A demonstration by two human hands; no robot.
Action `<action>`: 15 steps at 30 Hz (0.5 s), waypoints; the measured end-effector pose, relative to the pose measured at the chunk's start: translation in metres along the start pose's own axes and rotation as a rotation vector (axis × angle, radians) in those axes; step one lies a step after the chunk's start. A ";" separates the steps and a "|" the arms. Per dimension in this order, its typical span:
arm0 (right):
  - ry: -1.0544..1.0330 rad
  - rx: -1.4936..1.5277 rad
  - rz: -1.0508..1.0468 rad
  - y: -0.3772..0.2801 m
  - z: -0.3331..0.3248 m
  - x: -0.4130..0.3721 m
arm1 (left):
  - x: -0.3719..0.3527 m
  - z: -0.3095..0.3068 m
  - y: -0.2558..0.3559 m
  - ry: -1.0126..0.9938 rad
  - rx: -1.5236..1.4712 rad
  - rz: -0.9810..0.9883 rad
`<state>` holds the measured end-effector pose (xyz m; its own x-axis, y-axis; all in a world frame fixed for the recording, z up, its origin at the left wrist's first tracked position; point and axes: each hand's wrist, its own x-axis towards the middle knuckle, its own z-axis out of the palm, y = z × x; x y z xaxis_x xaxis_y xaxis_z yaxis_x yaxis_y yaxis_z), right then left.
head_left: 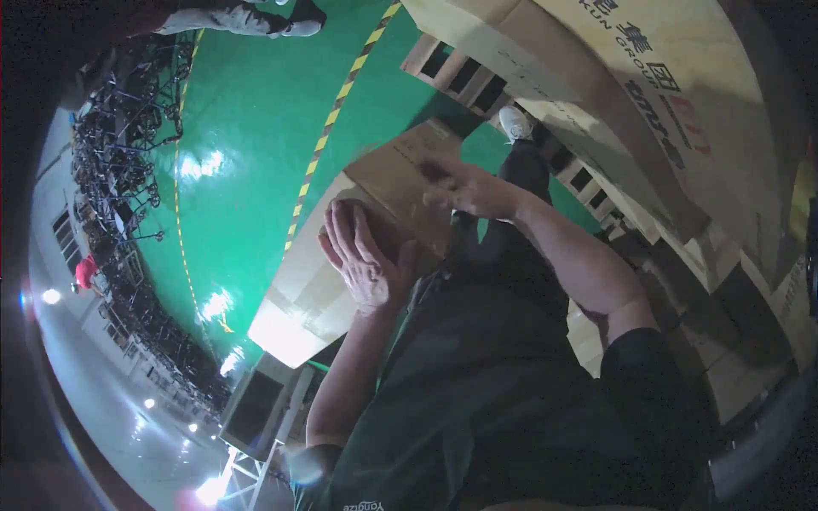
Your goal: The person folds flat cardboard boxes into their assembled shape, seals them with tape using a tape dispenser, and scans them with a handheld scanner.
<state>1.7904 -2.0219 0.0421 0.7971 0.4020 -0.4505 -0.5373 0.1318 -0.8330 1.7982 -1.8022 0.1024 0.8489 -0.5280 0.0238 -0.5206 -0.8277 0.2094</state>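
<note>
A brown cardboard box (315, 281) is tilted in front of my body, its strip of clear tape shining at the lower end. My left hand (368, 260) lies on the box with its fingers stretched out and spread, pressing on its side. My right hand (471, 191) is at the box's upper face, fingers curled together near a dark patch. What its fingertips hold, if anything, is hidden by the hand and blurred.
Large printed cartons (630, 94) stand on wooden pallets (464, 77) at the right. Yellow-black tape (334, 111) crosses the green floor (247, 111). Dark metal frames (128, 170) line the left. Another person's leg (230, 20) shows at the top; a monitor-like dark box (256, 404) stands below.
</note>
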 end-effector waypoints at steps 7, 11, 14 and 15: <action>0.087 -0.023 -0.071 0.054 0.025 0.038 | -0.002 0.000 -0.001 0.032 0.000 0.001; 0.187 0.138 -0.085 0.044 0.023 0.046 | -0.002 0.001 0.000 0.008 0.015 -0.022; 0.352 0.033 -0.188 0.024 0.031 0.068 | 0.000 0.001 0.000 0.026 0.010 -0.017; 0.375 -0.076 -0.166 0.008 0.034 0.069 | 0.000 0.001 0.001 0.039 0.006 -0.011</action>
<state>1.8314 -1.9624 0.0149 0.9238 0.0214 -0.3823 -0.3826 0.0941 -0.9191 1.7980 -1.8032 0.1012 0.8576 -0.5109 0.0594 -0.5114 -0.8348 0.2040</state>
